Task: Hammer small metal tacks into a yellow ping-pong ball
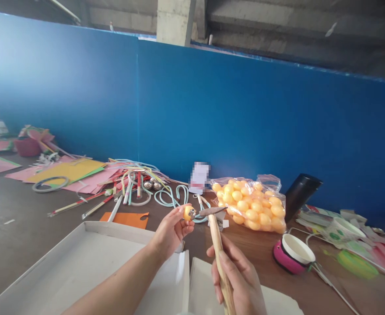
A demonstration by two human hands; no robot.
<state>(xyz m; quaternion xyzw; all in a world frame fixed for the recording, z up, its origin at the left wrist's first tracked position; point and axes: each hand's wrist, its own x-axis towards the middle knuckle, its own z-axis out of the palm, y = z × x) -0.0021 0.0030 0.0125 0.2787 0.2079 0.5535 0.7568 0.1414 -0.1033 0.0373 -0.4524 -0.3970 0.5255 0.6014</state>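
Ball (188, 213): pinching it at the fingertips of the left hand (171, 232), just beyond the white tray (81, 262); gripping a wooden-handled tool (216, 238) in the closed right hand (238, 280), touching its metal tip against the ball; lying just behind, a bag of balls (250, 203)

- The left hand (171, 232) pinches a small yellow ball (187, 213) in its fingertips, above the table (22, 227).
- The right hand (238, 280) is closed round a wooden-handled tool (216, 238), and the tool's metal head meets the ball.
- A bag of yellow balls (251, 205) lies just behind.
- A white tray (81, 258) sits under the left forearm.
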